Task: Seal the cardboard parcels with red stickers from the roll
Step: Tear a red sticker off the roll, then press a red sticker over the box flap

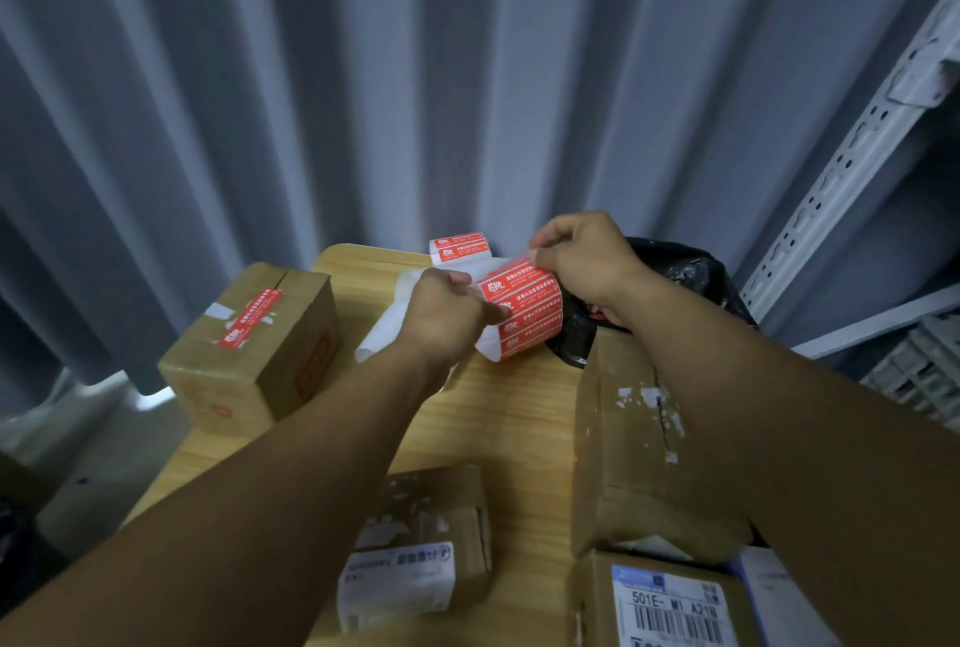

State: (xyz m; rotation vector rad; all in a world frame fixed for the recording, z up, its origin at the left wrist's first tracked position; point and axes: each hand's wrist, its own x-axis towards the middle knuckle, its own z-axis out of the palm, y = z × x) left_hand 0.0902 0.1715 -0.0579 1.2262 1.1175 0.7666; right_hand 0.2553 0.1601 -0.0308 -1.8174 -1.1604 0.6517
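Wooden tabletop [498, 418], corrugated wall [363, 101]. Left hand [447, 314] grips sticker roll [524, 308]; right hand [582, 257] fingers [538, 254] pinch a red sticker at its edge. Peeling step. Next, likely: lift free, press across unsealed parcel [639, 438] seam.

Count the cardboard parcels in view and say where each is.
4: red-stickered parcel far left; small parcel near centre; tall parcel right; barcode-labelled parcel bottom right. The right arm may hide others.
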